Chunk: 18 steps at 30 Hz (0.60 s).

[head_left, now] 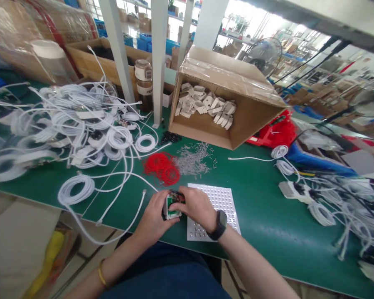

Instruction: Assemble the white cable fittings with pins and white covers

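Between my two hands, near the front edge of the green table, is a small white housing with a green circuit board (173, 212) inside. My left hand (156, 214) wraps round its left side and lower edge. The fingers of my right hand (198, 203) close on its top and right side, with the thumb over the board. Dark parts and reddish wires show at its upper end, partly hidden by my fingers. A white cable (140, 176) runs from the left towards the housing. Under my right wrist lies a white sheet (216, 195) with rows of small round shiny pieces.
Piled white coiled cables (81, 120) cover the left. Red rings (163, 168) and loose screws (195, 160) lie ahead. Behind them, a cardboard box (202, 128) on its side holds white plastic housings (205, 101). More cables with white units (294, 192) lie right. A white post (158, 62) stands behind.
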Tool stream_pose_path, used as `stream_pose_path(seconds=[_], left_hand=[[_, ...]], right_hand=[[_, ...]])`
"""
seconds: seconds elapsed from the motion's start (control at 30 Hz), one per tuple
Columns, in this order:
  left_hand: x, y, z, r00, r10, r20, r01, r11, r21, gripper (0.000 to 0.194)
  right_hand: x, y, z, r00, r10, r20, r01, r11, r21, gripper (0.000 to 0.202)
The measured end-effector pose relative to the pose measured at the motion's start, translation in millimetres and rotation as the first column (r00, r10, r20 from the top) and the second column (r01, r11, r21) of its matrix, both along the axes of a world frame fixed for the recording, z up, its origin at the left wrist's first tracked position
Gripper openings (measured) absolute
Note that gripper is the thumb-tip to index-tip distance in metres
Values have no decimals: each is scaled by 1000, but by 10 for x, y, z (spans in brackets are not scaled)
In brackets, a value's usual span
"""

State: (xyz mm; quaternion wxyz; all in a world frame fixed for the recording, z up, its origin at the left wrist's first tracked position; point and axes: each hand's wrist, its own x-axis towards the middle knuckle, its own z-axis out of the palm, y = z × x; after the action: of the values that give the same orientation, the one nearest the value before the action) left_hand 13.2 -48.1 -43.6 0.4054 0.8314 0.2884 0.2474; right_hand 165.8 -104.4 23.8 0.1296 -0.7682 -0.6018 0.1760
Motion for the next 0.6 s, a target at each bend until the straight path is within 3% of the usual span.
stream_pose_path(seconds=[0.1, 0.17, 0.3, 0.5, 0.6], left_hand=[[-8, -10, -17, 999, -25, -27, 26, 999, 37, 67], [-13, -17, -22, 999, -28, -43, 31, 998, 56, 68], [-32, -38, -23, 998, -54, -9, 55, 985, 161, 61], [-46, -78, 1, 990, -90, -110, 120, 946, 303, 33], [-42, -86, 6, 989, -74, -129, 112, 939, 324, 28]], right_hand=[[159, 166, -113, 969, -111, -222, 144, 979, 141, 22], [201, 305, -196, 948, -187, -258, 248, 941, 229, 11], [220, 555, -270, 944, -186, -274, 249, 944, 218, 4], [450, 657, -2, 870, -215, -445, 348, 905, 244, 13], [563, 633, 197, 702, -180, -689, 437, 873, 217, 16]])
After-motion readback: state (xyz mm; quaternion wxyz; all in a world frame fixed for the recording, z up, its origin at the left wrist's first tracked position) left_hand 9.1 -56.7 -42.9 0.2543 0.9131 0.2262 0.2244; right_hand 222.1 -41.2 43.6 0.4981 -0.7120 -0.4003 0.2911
